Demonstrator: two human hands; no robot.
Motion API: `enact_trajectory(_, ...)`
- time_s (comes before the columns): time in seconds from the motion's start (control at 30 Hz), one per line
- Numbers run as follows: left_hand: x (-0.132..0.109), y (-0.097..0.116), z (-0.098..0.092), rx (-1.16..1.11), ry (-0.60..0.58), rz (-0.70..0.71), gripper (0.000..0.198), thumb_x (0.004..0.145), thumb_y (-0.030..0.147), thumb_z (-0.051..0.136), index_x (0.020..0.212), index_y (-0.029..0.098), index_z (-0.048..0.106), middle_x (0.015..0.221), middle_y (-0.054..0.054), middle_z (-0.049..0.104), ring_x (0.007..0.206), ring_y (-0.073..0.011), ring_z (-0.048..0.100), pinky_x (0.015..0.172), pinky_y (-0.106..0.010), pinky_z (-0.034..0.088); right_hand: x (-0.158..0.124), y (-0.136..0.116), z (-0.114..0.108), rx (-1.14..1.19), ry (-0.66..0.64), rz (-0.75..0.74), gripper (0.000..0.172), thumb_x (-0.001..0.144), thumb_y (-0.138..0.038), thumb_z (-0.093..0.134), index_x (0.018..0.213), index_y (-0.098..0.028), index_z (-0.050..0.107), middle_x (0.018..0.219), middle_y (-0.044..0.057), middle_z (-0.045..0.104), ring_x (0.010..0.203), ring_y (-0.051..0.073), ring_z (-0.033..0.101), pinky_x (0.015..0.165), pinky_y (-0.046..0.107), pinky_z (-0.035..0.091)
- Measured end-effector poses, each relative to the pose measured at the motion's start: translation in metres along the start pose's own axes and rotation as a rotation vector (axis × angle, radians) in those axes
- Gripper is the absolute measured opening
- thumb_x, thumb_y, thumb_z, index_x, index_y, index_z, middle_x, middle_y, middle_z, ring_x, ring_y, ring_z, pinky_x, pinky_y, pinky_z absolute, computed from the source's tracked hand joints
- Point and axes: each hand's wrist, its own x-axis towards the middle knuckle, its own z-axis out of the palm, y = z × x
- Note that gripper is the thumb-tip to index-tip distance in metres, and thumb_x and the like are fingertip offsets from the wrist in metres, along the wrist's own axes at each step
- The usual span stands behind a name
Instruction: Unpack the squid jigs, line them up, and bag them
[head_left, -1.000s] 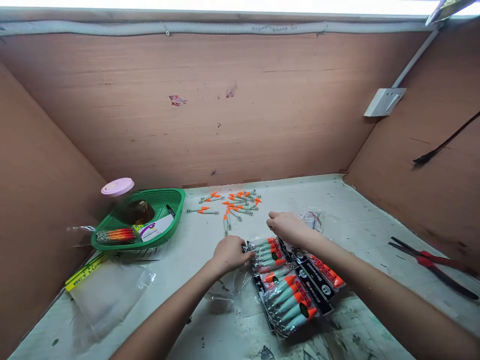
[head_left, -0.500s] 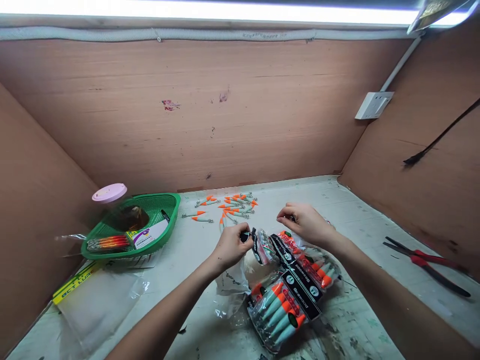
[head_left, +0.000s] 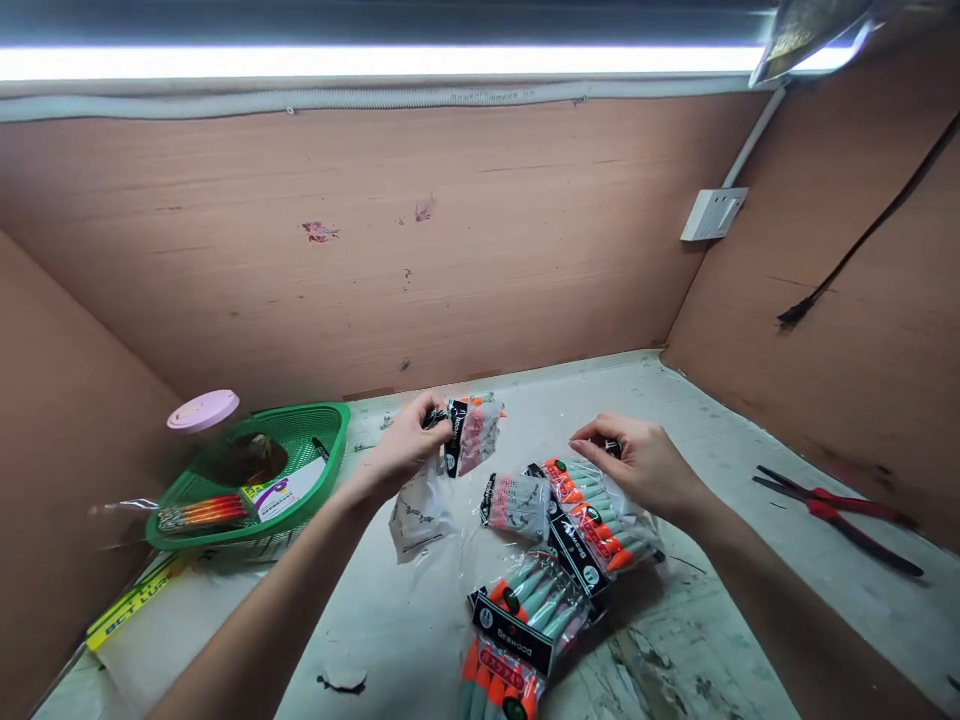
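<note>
My left hand [head_left: 409, 440] pinches the black edge of a small clear packet with red print [head_left: 480, 437], held up over the far part of the table. Loose orange-and-pale-green fishing lures lie behind it, mostly hidden. My right hand [head_left: 634, 460] is closed, thumb and fingers together, above the packs; something dark shows at its fingers, too small to name. Below it lies a clear pack of orange-tipped lures [head_left: 600, 515]. A second lure pack [head_left: 517, 640] with a black label is nearer me. Between the hands rests another small packet [head_left: 517, 505].
A green basket [head_left: 337, 455] at left holds a pink-lidded jar [head_left: 202, 410] and packaged red lures [head_left: 202, 515]. An empty-looking clear bag with a yellow header [head_left: 135, 600] lies before it. Red-handled pliers [head_left: 840, 510] lie right. A crumpled clear bag [head_left: 420, 515] is below my left hand.
My left hand has moved away left and up, lifting the small packet over the loose lures. The near lure pack has shifted and turned toward me. My right hand stays pinched.
</note>
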Motion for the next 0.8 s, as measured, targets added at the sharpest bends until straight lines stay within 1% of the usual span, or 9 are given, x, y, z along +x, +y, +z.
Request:
enact_trajectory(0.1, -0.016, 0.01, -0.004, -0.268, -0.037, -0.045, 0.037, 0.06, 0.027, 0.058, 0.094, 0.022, 0.045, 0.068, 0.006, 0.048, 0.052, -0.0075, 0.04, 0.05, -0.019, 0.032, -0.003, -0.009, 0.01, 0.151, -0.075, 0.042, 0.029, 0.081, -0.043, 0.06, 0.093, -0.018, 0.069, 0.082, 0.005, 0.068, 0.073, 0.017, 0.06, 0.065, 0.029, 0.044)
enact_trajectory(0.17, -0.027, 0.014, -0.003, -0.347, -0.046, -0.058, 0.04, 0.059, 0.028, 0.058, 0.097, 0.022, 0.046, 0.071, 0.005, 0.049, 0.053, -0.0083, 0.042, 0.05, -0.019, 0.034, -0.002, -0.015, 0.015, 0.279, -0.101, 0.094, 0.038, 0.077, -0.045, 0.065, 0.103, -0.018, 0.067, 0.088, 0.006, 0.068, 0.076, 0.017, 0.061, 0.066, 0.029, 0.046)
enact_trajectory(0.3, -0.043, 0.014, 0.002, -0.379, -0.06, -0.023, 0.035, 0.058, 0.029, 0.056, 0.091, 0.022, 0.046, 0.07, 0.003, 0.045, 0.053, -0.0086, 0.039, 0.049, -0.02, 0.033, 0.001, -0.023, 0.016, 0.494, -0.153, 0.146, 0.044, 0.077, -0.043, 0.066, 0.113, -0.018, 0.064, 0.099, 0.007, 0.067, 0.08, 0.017, 0.061, 0.068, 0.029, 0.047)
enact_trajectory(0.43, -0.052, 0.01, 0.003, -0.28, -0.078, 0.029, 0.027, 0.059, 0.029, 0.052, 0.084, 0.022, 0.046, 0.074, 0.001, 0.044, 0.056, -0.0099, 0.038, 0.05, -0.021, 0.035, 0.003, -0.03, 0.01, 0.512, -0.114, 0.036, 0.043, 0.078, -0.038, 0.067, 0.115, -0.018, 0.062, 0.103, 0.008, 0.066, 0.086, 0.017, 0.059, 0.071, 0.029, 0.046)
enact_trajectory(0.5, -0.054, 0.007, 0.003, -0.242, -0.086, 0.047, 0.024, 0.06, 0.029, 0.051, 0.082, 0.022, 0.045, 0.076, 0.0, 0.045, 0.059, -0.0106, 0.039, 0.052, -0.021, 0.036, 0.005, -0.033, 0.007, 0.47, -0.097, -0.074, 0.034, 0.081, -0.035, 0.065, 0.11, -0.019, 0.065, 0.103, 0.007, 0.065, 0.081, 0.015, 0.057, 0.068, 0.028, 0.044)
enact_trajectory(0.6, -0.056, 0.003, 0.003, -0.253, -0.106, 0.058, 0.021, 0.062, 0.027, 0.052, 0.081, 0.021, 0.047, 0.075, 0.001, 0.044, 0.061, -0.0106, 0.039, 0.053, -0.02, 0.036, 0.009, -0.038, 0.005, 0.385, -0.109, -0.194, 0.015, 0.083, -0.031, 0.062, 0.09, -0.018, 0.069, 0.089, 0.004, 0.064, 0.071, 0.012, 0.052, 0.064, 0.026, 0.042)
enact_trajectory(0.67, -0.058, 0.002, 0.003, -0.288, -0.109, 0.062, 0.02, 0.061, 0.024, 0.052, 0.081, 0.021, 0.049, 0.075, 0.002, 0.043, 0.061, -0.0102, 0.04, 0.054, -0.019, 0.036, 0.011, -0.041, 0.006, 0.375, -0.12, -0.223, 0.012, 0.084, -0.028, 0.062, 0.081, -0.017, 0.068, 0.081, 0.003, 0.061, 0.07, 0.012, 0.052, 0.065, 0.026, 0.042)
enact_trajectory(0.73, -0.059, 0.002, 0.003, -0.327, -0.099, 0.058, 0.02, 0.059, 0.021, 0.053, 0.08, 0.02, 0.05, 0.076, 0.002, 0.044, 0.062, -0.0096, 0.042, 0.054, -0.018, 0.037, 0.011, -0.042, 0.006, 0.393, -0.141, -0.241, 0.013, 0.085, -0.027, 0.062, 0.078, -0.017, 0.067, 0.079, 0.003, 0.06, 0.071, 0.013, 0.054, 0.066, 0.027, 0.043)
enact_trajectory(0.8, -0.059, 0.001, 0.004, -0.374, -0.093, 0.001, 0.023, 0.058, 0.02, 0.055, 0.081, 0.021, 0.05, 0.075, 0.003, 0.046, 0.06, -0.0086, 0.042, 0.053, -0.018, 0.037, 0.01, -0.042, 0.006, 0.419, -0.149, -0.268, 0.014, 0.085, -0.028, 0.061, 0.077, -0.018, 0.066, 0.079, 0.004, 0.06, 0.073, 0.014, 0.055, 0.067, 0.028, 0.044)
